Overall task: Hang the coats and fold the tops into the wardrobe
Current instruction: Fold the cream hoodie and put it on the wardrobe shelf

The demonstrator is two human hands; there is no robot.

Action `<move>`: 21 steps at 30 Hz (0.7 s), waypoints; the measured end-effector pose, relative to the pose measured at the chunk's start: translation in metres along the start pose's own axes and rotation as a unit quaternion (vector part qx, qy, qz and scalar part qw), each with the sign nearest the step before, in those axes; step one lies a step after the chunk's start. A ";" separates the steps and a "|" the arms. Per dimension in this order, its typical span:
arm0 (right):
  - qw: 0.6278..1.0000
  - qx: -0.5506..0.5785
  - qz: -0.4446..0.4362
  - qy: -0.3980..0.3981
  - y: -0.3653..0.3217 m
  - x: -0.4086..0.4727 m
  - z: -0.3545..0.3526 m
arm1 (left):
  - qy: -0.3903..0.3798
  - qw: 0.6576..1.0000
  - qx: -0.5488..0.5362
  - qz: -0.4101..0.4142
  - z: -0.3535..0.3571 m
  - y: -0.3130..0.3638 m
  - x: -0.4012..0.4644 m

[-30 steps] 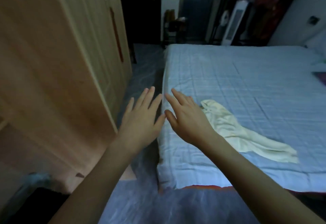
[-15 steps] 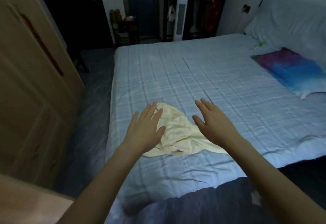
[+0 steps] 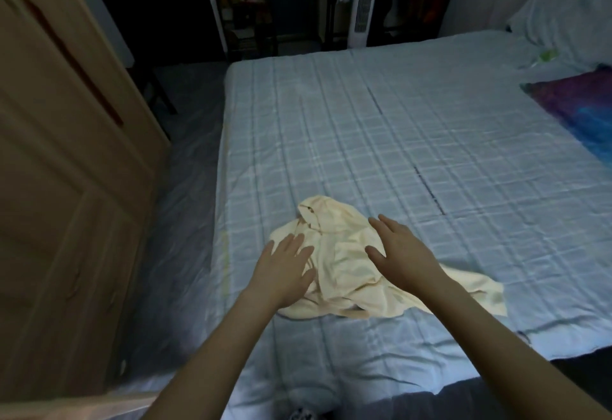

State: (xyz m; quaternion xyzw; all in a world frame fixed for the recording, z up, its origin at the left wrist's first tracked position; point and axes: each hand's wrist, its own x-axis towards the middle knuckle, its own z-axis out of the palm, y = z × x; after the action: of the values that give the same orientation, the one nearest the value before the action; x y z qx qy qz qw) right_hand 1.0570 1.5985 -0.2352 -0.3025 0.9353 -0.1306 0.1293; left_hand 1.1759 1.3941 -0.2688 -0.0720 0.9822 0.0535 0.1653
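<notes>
Over the cream top point(image 3: 344, 264), both hands now lower

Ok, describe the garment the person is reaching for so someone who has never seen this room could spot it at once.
Start from the bed with its pale blue checked sheet, right of the wooden wardrobe. Near its front left corner lies a crumpled cream top, under the open left hand and right hand. It is the only loose pale-yellow cloth there; the purple-blue pillow lies far right.

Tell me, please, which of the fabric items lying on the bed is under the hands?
The crumpled cream top, under both open hands near the bed's front edge; the purple-blue cloth lies far right, untouched.
</notes>
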 end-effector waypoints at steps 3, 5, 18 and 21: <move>0.999 -0.023 0.006 -0.034 0.009 0.028 0.009 | -0.047 0.998 -0.018 0.033 0.015 -0.010 0.035; 0.998 -0.037 0.007 -0.049 0.015 0.044 0.018 | -0.072 0.996 -0.028 0.044 0.028 -0.015 0.059; 0.952 -0.051 0.021 -0.300 0.077 0.102 0.144 | -0.217 0.900 -0.353 -0.139 0.167 0.022 0.145; 0.938 0.023 0.027 -0.344 0.093 0.098 0.170 | -0.157 0.863 -0.415 -0.240 0.185 0.032 0.155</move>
State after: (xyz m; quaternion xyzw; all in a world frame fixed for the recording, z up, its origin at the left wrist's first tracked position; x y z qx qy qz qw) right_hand 0.9850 1.5841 -0.4393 -0.3010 0.8381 -0.0363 0.4536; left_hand 1.0849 1.4302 -0.4914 -0.3582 0.7824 0.4255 0.2800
